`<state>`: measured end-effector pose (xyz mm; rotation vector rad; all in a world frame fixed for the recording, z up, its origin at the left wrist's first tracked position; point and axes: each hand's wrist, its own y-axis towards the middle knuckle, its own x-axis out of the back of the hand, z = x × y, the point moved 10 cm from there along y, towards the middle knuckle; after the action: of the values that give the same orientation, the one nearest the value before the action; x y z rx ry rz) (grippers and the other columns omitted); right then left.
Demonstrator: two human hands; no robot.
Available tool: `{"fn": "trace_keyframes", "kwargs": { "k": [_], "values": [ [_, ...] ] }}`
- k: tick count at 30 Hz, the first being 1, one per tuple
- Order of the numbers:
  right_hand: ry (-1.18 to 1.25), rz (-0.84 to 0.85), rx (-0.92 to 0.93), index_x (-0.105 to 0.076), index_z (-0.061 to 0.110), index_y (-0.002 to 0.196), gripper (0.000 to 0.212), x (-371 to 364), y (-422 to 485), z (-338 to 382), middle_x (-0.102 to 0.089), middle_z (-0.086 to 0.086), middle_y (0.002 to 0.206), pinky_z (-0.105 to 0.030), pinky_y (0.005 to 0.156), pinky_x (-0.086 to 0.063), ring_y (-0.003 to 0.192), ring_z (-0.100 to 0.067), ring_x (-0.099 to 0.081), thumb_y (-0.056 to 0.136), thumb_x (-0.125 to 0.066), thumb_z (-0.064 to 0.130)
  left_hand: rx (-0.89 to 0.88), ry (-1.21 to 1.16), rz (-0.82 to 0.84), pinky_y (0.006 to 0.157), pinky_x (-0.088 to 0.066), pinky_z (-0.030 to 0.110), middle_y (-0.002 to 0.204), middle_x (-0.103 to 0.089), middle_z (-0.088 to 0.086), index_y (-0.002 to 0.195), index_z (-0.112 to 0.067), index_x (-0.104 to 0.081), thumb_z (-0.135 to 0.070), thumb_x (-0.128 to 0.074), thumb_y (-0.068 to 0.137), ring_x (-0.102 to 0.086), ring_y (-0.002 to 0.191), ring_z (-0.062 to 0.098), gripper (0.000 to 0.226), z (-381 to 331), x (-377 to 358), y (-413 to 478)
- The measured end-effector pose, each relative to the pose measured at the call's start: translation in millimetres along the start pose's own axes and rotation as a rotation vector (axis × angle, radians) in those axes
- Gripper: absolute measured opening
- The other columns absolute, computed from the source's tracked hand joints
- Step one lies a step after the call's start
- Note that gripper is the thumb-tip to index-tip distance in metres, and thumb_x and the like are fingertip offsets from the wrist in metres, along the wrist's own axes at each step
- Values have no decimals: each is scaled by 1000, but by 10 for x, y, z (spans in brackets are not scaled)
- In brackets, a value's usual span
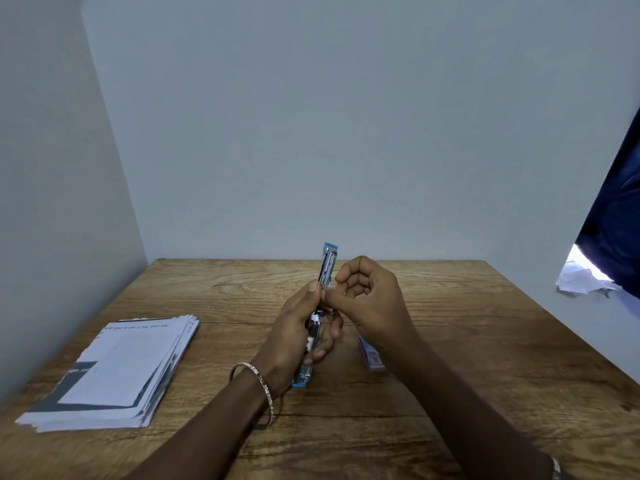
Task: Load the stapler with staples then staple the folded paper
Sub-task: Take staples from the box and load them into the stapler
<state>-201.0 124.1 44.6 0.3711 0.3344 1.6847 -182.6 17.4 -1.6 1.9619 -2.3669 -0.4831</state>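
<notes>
**Stapler (327,268) held open for loading at centre frame, above the tabletop (450,341)**

The stapler is gripped upright by the left hand (301,327), whose fingers are curled round its lower half. The right hand (370,296) is set against it with thumb and forefinger pinched together; whether staples are held cannot be told. A strip fed in crooked could be snapped or dropped, and fingertips could be caught if the top springs shut. The folded paper (117,372) lies at lower left, with a printed line seemingly reading "pours into a cup, then add". No brand can be read on the stapler, nor on the small box (371,356) half hidden under the right wrist.
</notes>
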Motion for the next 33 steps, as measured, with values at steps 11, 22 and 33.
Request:
{"fn": "trace_keyframes", "kwargs": {
  "k": [11,22,33],
  "values": [
    [-337,-73,80,-76,21,85,15,73,-15,95,-70,5,68,-26,52,-48,48,-2,-52,74,-84,16,125,-9,-53,31,-24,13,47,-59,11,78,-9,-65,-38,-24,108,-37,24,9,58,64,-34,-39],
    [-322,-54,-10,-82,12,78,10,186,42,-26,-78,1,70,-21,55,-57,61,-12,-75,70,-88,11,239,135,-86,29,-25,12,45,-62,10,104,5,-59,-29,-23,110,-39,23,10,49,135,-15,-89],
    [-322,35,-30,-78,6,80,3,78,86,-178,-65,11,54,-10,47,-44,44,3,-58,80,-79,9,317,114,-99,27,-23,12,34,-55,3,91,6,-54,-30,-21,109,-37,21,7,52,158,-23,-111]
  ]
}}
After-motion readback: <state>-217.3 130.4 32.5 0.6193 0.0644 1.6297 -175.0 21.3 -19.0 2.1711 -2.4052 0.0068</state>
